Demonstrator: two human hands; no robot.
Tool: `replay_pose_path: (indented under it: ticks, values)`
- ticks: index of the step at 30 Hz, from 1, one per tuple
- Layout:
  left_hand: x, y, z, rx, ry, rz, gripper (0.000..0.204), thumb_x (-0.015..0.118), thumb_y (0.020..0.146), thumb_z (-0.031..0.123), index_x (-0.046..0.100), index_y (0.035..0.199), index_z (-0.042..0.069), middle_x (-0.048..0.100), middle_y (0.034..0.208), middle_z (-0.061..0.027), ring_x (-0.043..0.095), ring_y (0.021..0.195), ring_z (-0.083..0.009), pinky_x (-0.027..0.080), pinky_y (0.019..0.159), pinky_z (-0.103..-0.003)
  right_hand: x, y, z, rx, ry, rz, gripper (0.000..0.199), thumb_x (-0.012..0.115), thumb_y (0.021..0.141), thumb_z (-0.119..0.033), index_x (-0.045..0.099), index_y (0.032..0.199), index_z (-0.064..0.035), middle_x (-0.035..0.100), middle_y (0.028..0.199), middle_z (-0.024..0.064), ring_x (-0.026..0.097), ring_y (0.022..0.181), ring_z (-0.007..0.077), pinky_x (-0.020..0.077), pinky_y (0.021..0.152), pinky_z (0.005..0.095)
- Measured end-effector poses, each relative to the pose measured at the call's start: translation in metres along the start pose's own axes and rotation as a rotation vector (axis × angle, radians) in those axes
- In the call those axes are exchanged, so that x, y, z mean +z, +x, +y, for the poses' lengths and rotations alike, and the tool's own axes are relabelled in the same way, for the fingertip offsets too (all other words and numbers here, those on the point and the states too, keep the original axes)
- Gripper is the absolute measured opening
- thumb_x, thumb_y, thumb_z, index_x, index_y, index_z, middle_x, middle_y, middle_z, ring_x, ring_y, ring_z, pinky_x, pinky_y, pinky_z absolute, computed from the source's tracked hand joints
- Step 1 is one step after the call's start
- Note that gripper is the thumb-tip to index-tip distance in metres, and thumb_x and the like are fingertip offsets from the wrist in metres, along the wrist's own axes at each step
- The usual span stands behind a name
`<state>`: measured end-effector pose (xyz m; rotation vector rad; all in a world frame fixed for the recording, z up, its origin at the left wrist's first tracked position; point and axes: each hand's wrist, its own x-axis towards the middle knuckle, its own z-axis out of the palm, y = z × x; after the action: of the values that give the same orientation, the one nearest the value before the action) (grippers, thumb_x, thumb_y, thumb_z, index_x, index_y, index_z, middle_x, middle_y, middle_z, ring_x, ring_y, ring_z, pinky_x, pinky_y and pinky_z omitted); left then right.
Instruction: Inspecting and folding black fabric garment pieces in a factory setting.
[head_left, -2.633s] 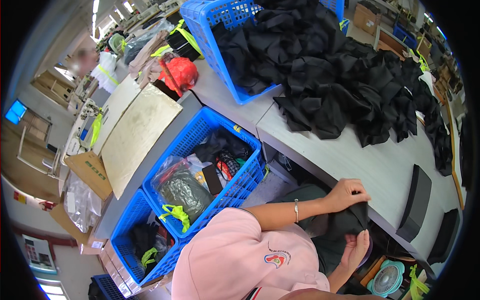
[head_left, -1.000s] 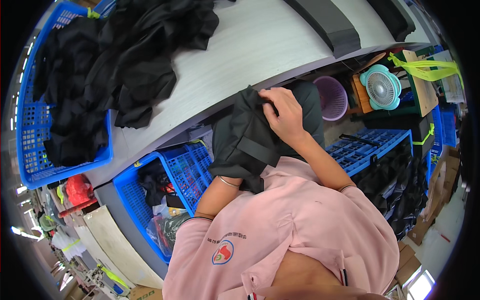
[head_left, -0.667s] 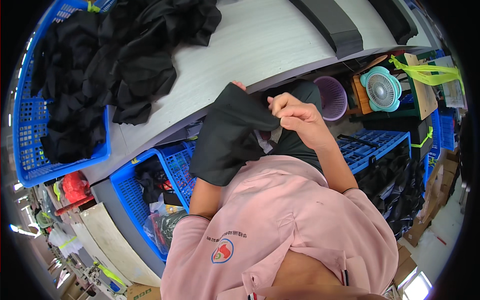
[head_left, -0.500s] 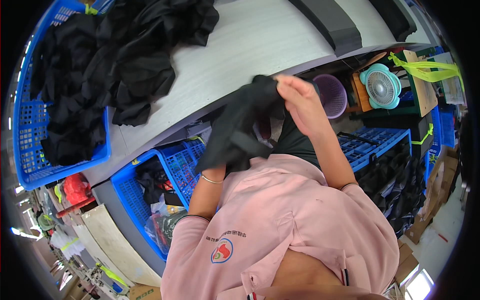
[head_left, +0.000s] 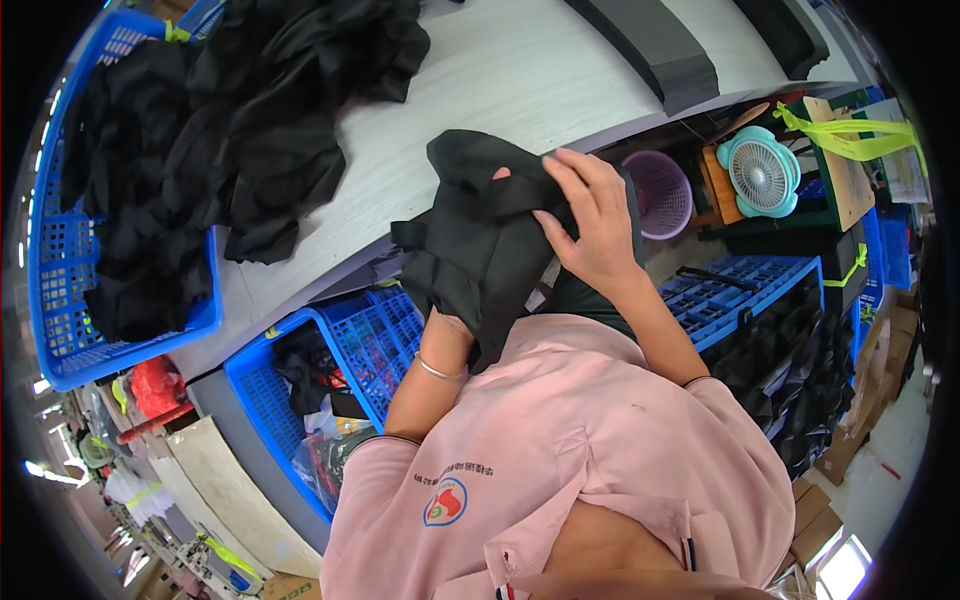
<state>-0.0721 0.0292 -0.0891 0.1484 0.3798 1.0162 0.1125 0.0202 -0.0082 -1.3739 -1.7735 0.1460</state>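
A black sewn-looking fabric piece (head_left: 475, 235) is spread over my left hand (head_left: 448, 338) in front of my body. Cloth hides most of that hand; only the wrist side and a bit of a finger at an opening near the top show. At the fabric's right edge, my right hand (head_left: 600, 222) grips it, with the thumb below and the fingers above. To the left, a pile of similar black fabric (head_left: 270, 120) lies partly on the table and partly in a blue crate.
The pale table (head_left: 480, 80) spans the far side, with dark grey strips (head_left: 650, 50) on it. A blue crate (head_left: 130, 365) stands at the left, another (head_left: 265, 400) by my left arm. Rightward are a purple basket (head_left: 660, 195), a turquoise fan (head_left: 762, 172) and a blue crate (head_left: 740, 295).
The fabric has gone from bunched and blurred to spread out and raised toward the table edge. My left hand has moved up inside it; my right hand has turned and lowered slightly onto its edge.
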Motion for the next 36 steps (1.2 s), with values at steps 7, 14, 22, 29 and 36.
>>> replay_pose_path:
  ticks: [7,14,22,29,36]
  values:
    - [0.002,0.006,-0.004,-0.022,0.029,-0.001,0.041,0.056,0.099,0.021,0.048,0.136,0.004,0.054,0.134,-0.01,0.054,0.12,-0.0207,0.041,0.107,-0.034,0.001,0.009,0.014,-0.271,-0.025,-0.138,0.027,0.073,0.066,-0.001,0.067,0.091,-0.006,0.062,0.111,0.01,0.057,0.111,0.0259,0.0416,0.102,0.0454]
    - [-0.025,0.01,0.067,0.031,0.125,0.073,0.04,0.057,0.098,0.021,0.05,0.134,0.004,0.055,0.133,-0.0105,0.056,0.118,-0.0213,0.041,0.106,-0.034,-0.047,0.037,0.035,0.031,0.836,-0.455,0.02,0.073,0.081,-0.01,0.055,0.076,-0.0007,0.057,0.116,0.0112,0.051,0.116,0.0291,0.0319,0.11,0.0442]
    - [0.019,0.051,0.036,0.147,0.616,0.056,0.043,0.057,0.099,0.021,0.05,0.136,0.0,0.056,0.135,-0.0131,0.052,0.125,-0.0217,0.039,0.109,-0.034,0.008,0.141,0.098,-0.071,0.202,0.001,0.017,0.064,0.092,-0.015,0.064,0.102,-0.0014,0.055,0.126,0.0136,0.056,0.113,0.0253,0.0435,0.095,0.0333]
    - [0.036,0.011,0.066,0.355,0.895,0.404,0.036,0.056,0.1,0.02,0.057,0.126,-0.003,0.063,0.121,-0.011,0.062,0.102,-0.0157,0.049,0.088,-0.026,0.02,0.048,0.095,0.681,0.613,0.118,0.03,0.057,0.099,-0.02,0.063,0.116,0.0044,0.066,0.104,0.0091,0.064,0.09,0.0136,0.0516,0.077,0.0264]
    - [0.028,0.092,0.078,0.318,0.575,0.078,0.038,0.058,0.099,0.027,0.057,0.128,0.002,0.059,0.127,-0.0052,0.055,0.111,-0.0131,0.043,0.096,-0.031,0.054,0.028,0.07,0.875,1.443,-0.117,0.041,0.059,0.098,-0.028,0.055,0.13,-0.0024,0.065,0.109,0.0048,0.061,0.092,0.0109,0.0483,0.081,0.0274]
